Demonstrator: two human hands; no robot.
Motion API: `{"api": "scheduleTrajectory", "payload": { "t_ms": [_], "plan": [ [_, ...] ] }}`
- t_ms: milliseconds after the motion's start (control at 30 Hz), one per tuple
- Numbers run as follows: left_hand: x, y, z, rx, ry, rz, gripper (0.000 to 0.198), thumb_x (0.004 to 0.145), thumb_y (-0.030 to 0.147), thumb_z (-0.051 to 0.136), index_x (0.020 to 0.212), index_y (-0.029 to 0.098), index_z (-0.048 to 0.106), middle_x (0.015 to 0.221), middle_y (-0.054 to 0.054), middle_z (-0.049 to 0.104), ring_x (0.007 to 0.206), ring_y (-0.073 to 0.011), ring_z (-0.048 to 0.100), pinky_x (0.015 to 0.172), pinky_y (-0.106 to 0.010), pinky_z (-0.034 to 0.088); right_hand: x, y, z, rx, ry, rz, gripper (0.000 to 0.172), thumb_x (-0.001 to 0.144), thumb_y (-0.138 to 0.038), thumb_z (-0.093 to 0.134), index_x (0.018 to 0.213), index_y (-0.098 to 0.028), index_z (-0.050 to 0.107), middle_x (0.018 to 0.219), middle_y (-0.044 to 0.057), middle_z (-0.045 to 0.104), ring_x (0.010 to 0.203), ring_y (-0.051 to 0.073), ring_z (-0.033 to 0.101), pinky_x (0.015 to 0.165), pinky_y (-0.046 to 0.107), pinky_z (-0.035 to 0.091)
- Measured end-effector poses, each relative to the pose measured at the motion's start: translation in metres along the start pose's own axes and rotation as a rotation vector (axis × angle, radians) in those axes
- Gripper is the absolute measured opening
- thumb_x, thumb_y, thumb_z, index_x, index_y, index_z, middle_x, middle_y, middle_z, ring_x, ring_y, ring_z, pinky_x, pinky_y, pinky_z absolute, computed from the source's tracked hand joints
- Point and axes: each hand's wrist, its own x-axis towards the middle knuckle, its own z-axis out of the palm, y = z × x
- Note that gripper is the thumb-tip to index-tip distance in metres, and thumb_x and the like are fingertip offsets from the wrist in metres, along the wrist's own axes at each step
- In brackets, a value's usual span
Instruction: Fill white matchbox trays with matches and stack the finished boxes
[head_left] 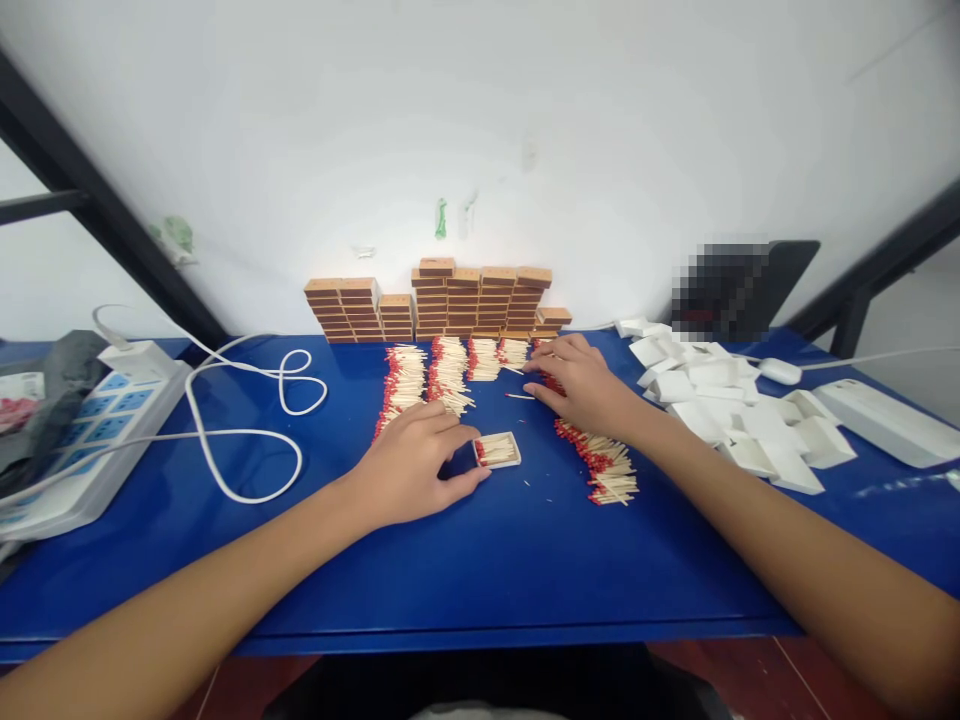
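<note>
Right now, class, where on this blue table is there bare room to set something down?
Free: the wide front strip of the blue table between the forearms, nearer than the match tray; a smaller patch between the white cable and the match piles. Crowded: the white boxes on the right.

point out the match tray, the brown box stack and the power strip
match tray (497,450), head view, on the matches inside it
brown box stack (457,305), head view, front of middle column
power strip (120,400), head view, top face

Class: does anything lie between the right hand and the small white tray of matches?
No. Only bare blue tabletop separates the right hand from the small white cardboard tray; the left hand holds its left end.
</note>
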Motion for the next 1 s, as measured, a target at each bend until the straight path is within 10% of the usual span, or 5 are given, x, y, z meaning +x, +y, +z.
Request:
{"api": "scheduleTrajectory", "payload": {
  "t_ms": [333,1000],
  "plan": [
    [0.0,-0.001,-0.001,0.002,-0.022,0.0,0.029,0.102,0.041,0.072,0.114,0.016,0.077,0.085,-0.005,0.071,0.083,-0.0222,0.064,0.079,-0.038,0.052,0.022,-0.004,0.01,0.015,0.008,0.087,0.013,0.1,-0.027,0.064,0.09,-0.021,0.07,0.115,0.015,0.071,0.117,0.035,0.055,0.094,0.048,0.046],
    [0.001,0.0,-0.002,-0.007,-0.027,-0.004,0.029,0.103,0.041,0.071,0.116,0.016,0.077,0.085,-0.005,0.071,0.083,-0.0212,0.064,0.079,-0.037,0.053,0.001,-0.015,-0.016,0.147,-0.128,-0.089,0.011,0.099,-0.034,0.071,0.098,-0.023,0.072,0.112,0.012,0.07,0.119,0.034,0.058,0.104,0.053,0.047]
  ]
}}
